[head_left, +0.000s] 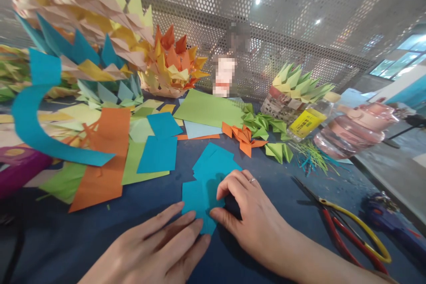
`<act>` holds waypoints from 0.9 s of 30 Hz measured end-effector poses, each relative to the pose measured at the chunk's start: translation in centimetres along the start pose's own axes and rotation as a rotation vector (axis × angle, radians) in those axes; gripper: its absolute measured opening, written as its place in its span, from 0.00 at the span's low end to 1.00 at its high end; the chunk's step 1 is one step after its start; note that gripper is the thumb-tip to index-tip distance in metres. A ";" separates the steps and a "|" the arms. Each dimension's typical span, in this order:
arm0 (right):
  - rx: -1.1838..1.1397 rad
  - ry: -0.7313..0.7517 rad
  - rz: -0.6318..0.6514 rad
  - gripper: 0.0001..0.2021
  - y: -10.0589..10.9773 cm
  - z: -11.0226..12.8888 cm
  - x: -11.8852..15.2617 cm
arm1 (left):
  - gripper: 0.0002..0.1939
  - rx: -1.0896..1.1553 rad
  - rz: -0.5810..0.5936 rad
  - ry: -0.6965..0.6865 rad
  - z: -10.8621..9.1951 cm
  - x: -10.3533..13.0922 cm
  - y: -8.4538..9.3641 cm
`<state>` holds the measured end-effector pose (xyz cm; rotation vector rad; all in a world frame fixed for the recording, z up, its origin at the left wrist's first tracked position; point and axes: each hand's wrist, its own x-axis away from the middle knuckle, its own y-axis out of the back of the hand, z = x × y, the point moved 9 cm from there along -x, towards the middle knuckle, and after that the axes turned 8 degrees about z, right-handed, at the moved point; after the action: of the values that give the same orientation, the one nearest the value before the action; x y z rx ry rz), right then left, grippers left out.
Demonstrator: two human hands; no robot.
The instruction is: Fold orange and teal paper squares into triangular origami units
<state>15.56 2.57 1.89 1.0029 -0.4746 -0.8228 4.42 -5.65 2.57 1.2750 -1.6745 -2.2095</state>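
Note:
On the dark blue table in front of me lies a small blue sheet of paper (193, 196) with a crease down its middle. My left hand (163, 244) rests flat, fingers outstretched, their tips on the sheet's left and lower part. The right-hand part of the sheet is tilted up, and my right hand (249, 213) holds that edge between thumb and curled fingers; a ring is on one finger. Just beyond it lies a loose stack of blue paper pieces (214, 159). Two more blue squares (157, 154) lie to the left.
Scissors (324, 204) with red and yellow handles lie right, beside a blue tool (392, 222). A pink bottle (357, 128) stands behind paper scraps (313, 155). Folded orange (244, 137) and green pieces (279, 151) lie mid-table. Pointed paper structures (100, 31) rise at left, behind a curled blue strip (25, 124).

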 end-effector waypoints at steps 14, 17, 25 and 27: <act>0.081 0.016 0.022 0.08 -0.3 0.2 -0.2 | 0.23 -0.001 -0.006 0.009 0.0 -0.5 0.1; 0.078 0.007 0.013 0.07 -0.3 0.1 -0.2 | 0.21 0.013 -0.023 0.018 0.0 0.2 -0.3; 0.079 0.055 -0.050 0.08 0.2 0.3 0.1 | 0.13 0.037 -0.059 0.053 0.6 0.6 -0.7; 0.059 0.083 -0.080 0.08 0.5 0.5 0.3 | 0.18 0.053 -0.045 -0.005 0.5 0.1 0.2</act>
<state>15.56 2.19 2.56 1.1123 -0.3920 -0.8393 3.93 -5.40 2.73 1.3333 -1.7337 -2.2089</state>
